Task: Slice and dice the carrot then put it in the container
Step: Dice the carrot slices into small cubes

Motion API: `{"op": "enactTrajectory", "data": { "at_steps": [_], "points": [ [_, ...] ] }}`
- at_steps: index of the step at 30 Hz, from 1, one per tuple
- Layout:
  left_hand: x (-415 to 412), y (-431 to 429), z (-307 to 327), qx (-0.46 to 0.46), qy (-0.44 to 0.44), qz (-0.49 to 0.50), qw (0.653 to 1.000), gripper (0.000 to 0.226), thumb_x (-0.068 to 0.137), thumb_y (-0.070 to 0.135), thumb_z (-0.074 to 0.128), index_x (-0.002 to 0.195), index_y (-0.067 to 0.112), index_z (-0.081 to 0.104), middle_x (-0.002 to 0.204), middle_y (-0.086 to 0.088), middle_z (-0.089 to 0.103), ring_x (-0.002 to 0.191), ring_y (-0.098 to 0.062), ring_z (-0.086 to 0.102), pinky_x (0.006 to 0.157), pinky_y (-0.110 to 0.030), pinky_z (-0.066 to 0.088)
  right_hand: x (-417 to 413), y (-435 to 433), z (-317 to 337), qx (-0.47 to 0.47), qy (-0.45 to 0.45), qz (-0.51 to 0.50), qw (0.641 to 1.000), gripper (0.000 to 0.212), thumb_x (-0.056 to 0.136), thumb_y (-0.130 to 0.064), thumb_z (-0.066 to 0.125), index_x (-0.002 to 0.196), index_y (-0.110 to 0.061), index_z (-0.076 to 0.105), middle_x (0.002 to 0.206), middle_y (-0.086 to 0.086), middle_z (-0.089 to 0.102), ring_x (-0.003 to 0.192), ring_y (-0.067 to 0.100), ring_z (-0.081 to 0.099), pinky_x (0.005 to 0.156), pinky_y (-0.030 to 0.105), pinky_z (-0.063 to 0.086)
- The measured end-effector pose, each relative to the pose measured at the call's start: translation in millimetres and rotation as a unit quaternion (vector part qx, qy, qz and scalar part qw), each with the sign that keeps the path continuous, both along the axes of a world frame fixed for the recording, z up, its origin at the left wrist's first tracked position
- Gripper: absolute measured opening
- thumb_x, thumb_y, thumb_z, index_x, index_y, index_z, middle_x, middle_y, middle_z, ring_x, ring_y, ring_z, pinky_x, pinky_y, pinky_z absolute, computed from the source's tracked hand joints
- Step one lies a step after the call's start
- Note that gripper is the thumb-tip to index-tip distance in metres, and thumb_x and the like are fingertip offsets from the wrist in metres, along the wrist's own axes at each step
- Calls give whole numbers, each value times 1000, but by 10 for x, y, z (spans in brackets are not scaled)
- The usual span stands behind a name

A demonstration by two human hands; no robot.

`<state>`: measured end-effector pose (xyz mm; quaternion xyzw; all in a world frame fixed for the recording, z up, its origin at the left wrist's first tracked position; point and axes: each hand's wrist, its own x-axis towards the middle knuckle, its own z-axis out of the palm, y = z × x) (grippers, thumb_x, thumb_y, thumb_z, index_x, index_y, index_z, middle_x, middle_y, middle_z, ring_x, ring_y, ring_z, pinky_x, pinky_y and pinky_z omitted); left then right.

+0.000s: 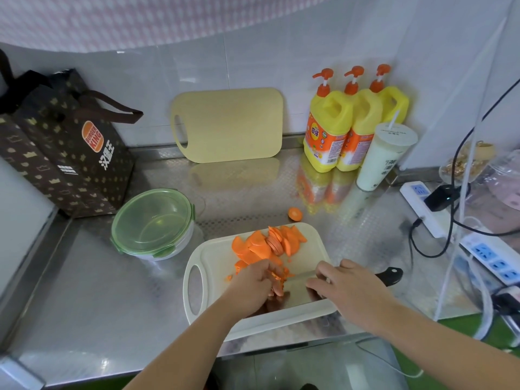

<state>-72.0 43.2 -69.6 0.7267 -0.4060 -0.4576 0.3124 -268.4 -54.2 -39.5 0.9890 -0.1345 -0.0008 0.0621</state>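
Observation:
A pile of orange carrot slices (267,243) lies on the far half of the white cutting board (213,257). My left hand (253,288) holds down a small clump of carrot pieces with curled fingers near the board's middle. My right hand (346,288) grips a black-handled knife (389,275), whose blade lies across the board next to my left fingers. A round clear container with a green lid (153,223) stands left of the board with its lid on. One carrot end (294,213) lies on the counter beyond the board.
A brown paper bag (70,147) stands at the back left. A yellow cutting board (228,125) leans on the wall. Three yellow soap bottles (343,130) and a white drink cup (382,156) stand at the back right. Power strips and cables (439,215) lie at the right.

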Motion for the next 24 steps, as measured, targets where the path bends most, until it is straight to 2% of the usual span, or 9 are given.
{"op": "enactTrajectory", "data": {
  "at_steps": [5, 7, 11, 13, 15, 17, 20, 22, 24],
  "points": [
    [43, 5, -31, -5, -36, 46, 998, 48, 84, -5, 34, 89, 37, 56, 91, 12, 69, 96, -9, 61, 84, -24, 49, 17, 5, -24, -4, 8, 8, 1000, 53, 33, -13, 83, 80, -31, 67, 73, -8, 50, 41, 8, 37, 49, 20, 37],
    [63, 31, -14, -10, -44, 43, 998, 49, 84, -6, 35, 88, 37, 56, 90, 14, 69, 96, -7, 61, 88, -27, 49, 27, 8, -13, -9, 3, 5, 1000, 54, 32, -13, 85, 80, -31, 68, 72, -8, 51, 42, 10, 28, 48, 20, 37],
    [84, 53, -23, -3, -54, -2, 999, 47, 86, -2, 35, 88, 39, 57, 88, 19, 70, 95, -8, 63, 85, -29, 52, 40, 31, -12, -8, 14, 9, 1000, 53, 32, -15, 84, 79, -32, 67, 72, -9, 51, 42, 9, 30, 48, 19, 39],
    [108, 43, -22, -14, -63, -1, 998, 47, 87, -4, 35, 91, 36, 58, 92, 18, 68, 97, -4, 62, 84, -20, 50, 53, 35, -12, -4, 12, 8, 1000, 53, 31, -15, 84, 78, -33, 65, 72, -9, 50, 46, 10, 22, 48, 19, 38],
    [108, 47, 22, -39, -76, -4, 996, 48, 85, -9, 34, 94, 30, 60, 91, 18, 66, 92, 10, 60, 76, -6, 44, 70, 40, -7, 2, 13, 2, 1000, 56, 27, -15, 83, 76, -33, 64, 72, -9, 49, 48, 10, 19, 48, 19, 37],
    [89, 76, 54, -53, -113, -56, 991, 48, 83, -9, 37, 100, 27, 63, 96, 20, 64, 93, 13, 57, 80, -1, 38, 90, 44, 5, 4, 23, -2, 1000, 59, 23, -16, 83, 76, -34, 64, 72, -10, 49, 49, 11, 18, 48, 18, 34],
    [160, 113, -31, -36, -192, -111, 974, 45, 86, 2, 42, 115, 30, 63, 117, 13, 63, 110, -6, 55, 97, -19, 40, 101, 45, 33, 18, 36, -14, 999, 61, 23, -15, 84, 76, -35, 64, 72, -11, 48, 48, 9, 18, 49, 17, 23],
    [300, 108, -62, -23, -198, -53, 979, 41, 90, 6, 42, 115, 30, 64, 115, 9, 65, 108, -11, 58, 95, -25, 44, 88, -16, 63, 47, 29, -36, 998, 58, 29, -11, 84, 77, -36, 64, 72, -12, 48, 46, 8, 22, 48, 16, 15],
    [487, 97, -40, -24, -189, 38, 981, 28, 93, 11, 50, 112, 26, 65, 100, 11, 66, 94, -8, 60, 84, -21, 44, 73, -56, 84, 87, 35, -53, 994, 57, 42, -13, 85, 89, -37, 65, 82, -13, 52, 47, 9, 34, 48, 17, 18]
  ]
}}
